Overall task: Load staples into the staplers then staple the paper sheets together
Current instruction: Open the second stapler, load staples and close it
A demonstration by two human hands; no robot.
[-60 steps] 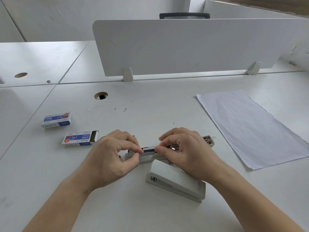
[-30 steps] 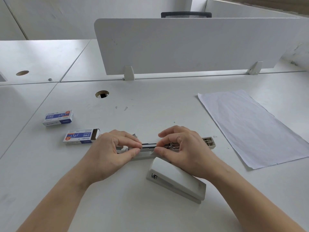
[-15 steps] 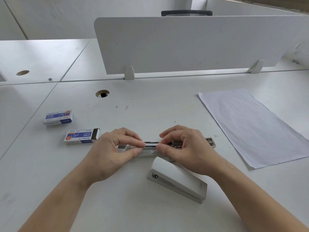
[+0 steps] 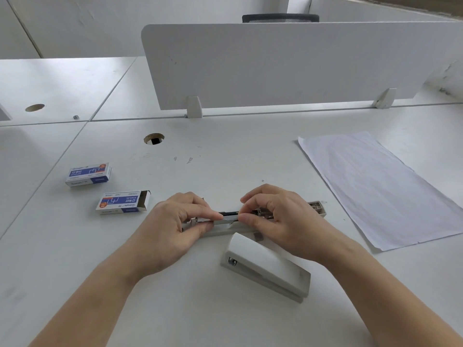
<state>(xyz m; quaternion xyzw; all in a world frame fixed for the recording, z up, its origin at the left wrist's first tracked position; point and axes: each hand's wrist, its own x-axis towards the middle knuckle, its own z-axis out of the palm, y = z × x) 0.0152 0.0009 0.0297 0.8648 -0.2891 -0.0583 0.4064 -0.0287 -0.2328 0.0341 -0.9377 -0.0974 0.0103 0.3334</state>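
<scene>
An opened white stapler [image 4: 319, 209] lies flat across the desk, its metal staple channel facing up. My left hand [image 4: 172, 226] pinches the channel's left end. My right hand [image 4: 280, 221] pinches a strip of staples [image 4: 230, 216] lying in the channel, thumb and forefinger closed on it. A second white stapler [image 4: 265, 266], closed, lies just in front of my right hand. The paper sheets [image 4: 380, 186] rest flat at the right. An opened staple box [image 4: 122, 202] lies left of my left hand, and a closed staple box [image 4: 89, 174] sits further left.
A white partition screen [image 4: 288, 63] stands along the back of the desk. A round cable hole [image 4: 153, 139] is at the back left, and another cable hole [image 4: 35, 107] is on the neighbouring desk. A dark chair back [image 4: 280, 18] shows behind the screen.
Both hands have stayed on the opened stapler; the fingers of my right hand have shifted slightly along the staple channel. The view has tilted a little.
</scene>
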